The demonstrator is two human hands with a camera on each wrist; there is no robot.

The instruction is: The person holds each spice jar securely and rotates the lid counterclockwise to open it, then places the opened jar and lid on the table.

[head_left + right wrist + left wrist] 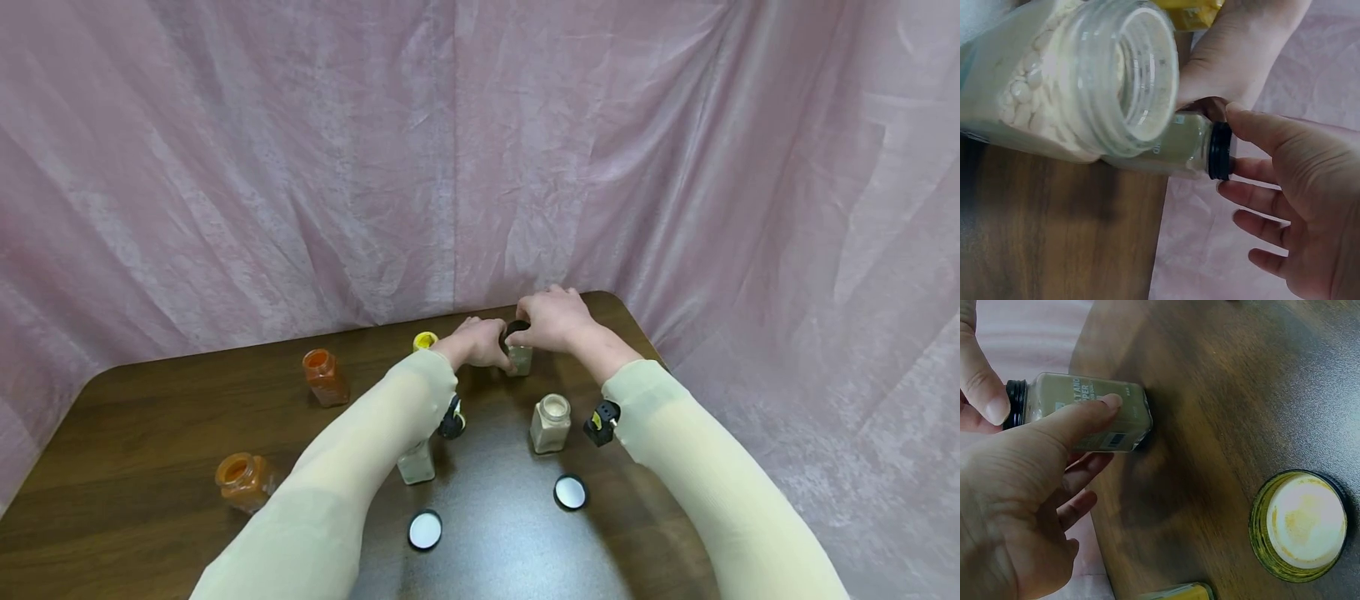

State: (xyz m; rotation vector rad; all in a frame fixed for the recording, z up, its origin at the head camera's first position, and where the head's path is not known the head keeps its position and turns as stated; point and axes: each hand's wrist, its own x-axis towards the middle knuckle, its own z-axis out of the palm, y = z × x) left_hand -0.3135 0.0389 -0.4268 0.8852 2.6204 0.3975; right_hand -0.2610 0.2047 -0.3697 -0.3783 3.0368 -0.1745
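A square clear spice jar (1125,428) of greenish-beige powder stands near the table's far edge, its label partly reading "AND". My left hand (480,342) holds its body, the thumb lying along the label in the left wrist view. On the jar's neck sits a black lid (1220,150), pinched by my right hand (555,321) between thumb and fingers. In the right wrist view, an uncapped jar with pale contents (1054,87) partly covers the held jar. It stands nearer than the hands in the head view.
A yellow jar (424,341) is beside my left wrist. Orange-red (327,383) and orange (243,483) open jars stand at left; another jar (417,467) is partly under my left arm. Upturned lids lie in front (425,530); one lid (1297,519) has yellow residue. A pink curtain (375,167) hangs behind.
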